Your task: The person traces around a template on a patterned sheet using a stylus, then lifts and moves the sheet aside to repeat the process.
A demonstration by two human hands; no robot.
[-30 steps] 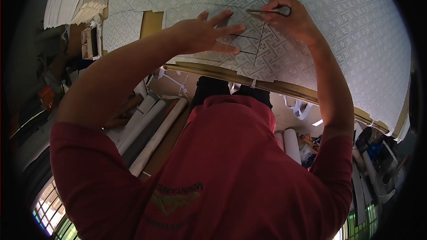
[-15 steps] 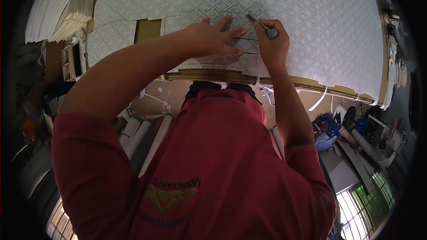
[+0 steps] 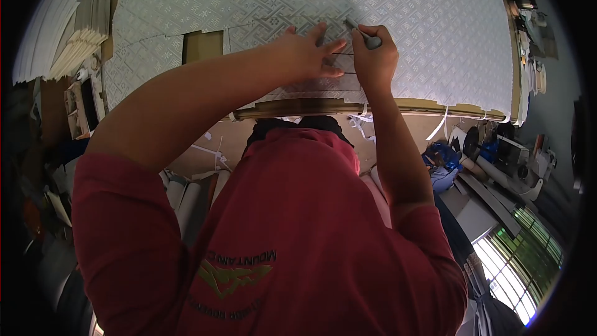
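Fingers of the right hand [image 3: 375,56], right of upper centre, close around a slim metal tool [image 3: 372,42]; compared with the frame a second earlier, I find the tool swung from nearly level to a slant, its narrow tip toward the upper left and the hand drawn down below it. I judge that this brings the work to one spot on the patterned sheet [image 3: 435,37], though I cannot tell whether the tip presses the surface or sits just above it. The left hand [image 3: 300,56], at upper centre, keeps its place, palm down on the sheet with fingers spread wide and nothing gripped. Between the two hands I note two thin dark lines [image 3: 349,73] running sideways; whether they are marks, cuts or edges I cannot make out. The sheet itself, pale with a raised lattice motif, fills the top of the frame; left of centre, a brown rectangular gap [image 3: 203,47] interrupts it. Below the hands runs the brownish table edge [image 3: 298,111], with white strips [image 3: 445,126] hanging from it toward the right. Farther out, I see stacked white sheets [image 3: 46,40] at upper left, a blue bundle [image 3: 440,155] at right and a barred window [image 3: 510,280] at lower right.
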